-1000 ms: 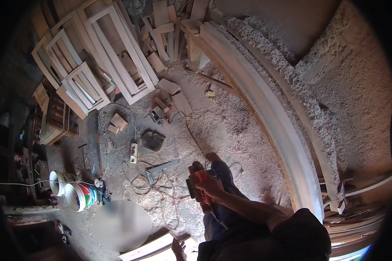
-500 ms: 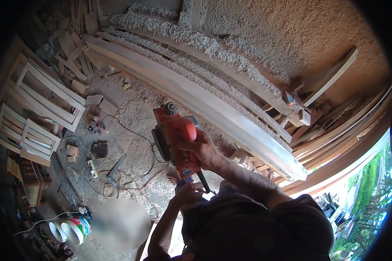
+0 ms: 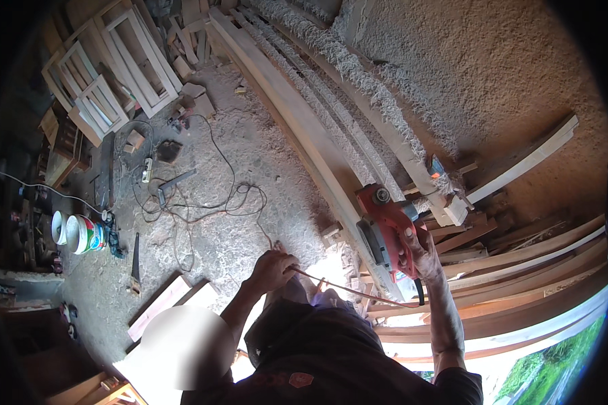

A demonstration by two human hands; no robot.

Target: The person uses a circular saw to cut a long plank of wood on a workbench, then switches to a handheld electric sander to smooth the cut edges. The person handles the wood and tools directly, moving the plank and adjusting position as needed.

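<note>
My right hand point(image 3: 422, 255) is wrapped round the handle of a red electric planer point(image 3: 393, 223), its dark base facing left. The tool is over the near end of a long wooden beam point(image 3: 302, 111); I cannot tell whether they touch. From the planer's rear, a brown power cord point(image 3: 348, 290) runs across my body to my left hand point(image 3: 270, 271), which is closed on it in front of my waist. More cable point(image 3: 230, 202) lies in loops on the dusty floor beyond.
Shavings cover further timbers point(image 3: 375, 84) beside the wall. Stacked boards point(image 3: 520, 277) lie at the right. Wooden frames point(image 3: 138, 64) lean at the far left, near a metal square point(image 3: 175, 182) on the floor. White buckets point(image 3: 81, 233) and a handsaw point(image 3: 136, 260) are at left.
The view has turned. My right hand has carried the planer rightward to the beam's near end. My left hand has moved away from the tool, and the cord now stretches between them.
</note>
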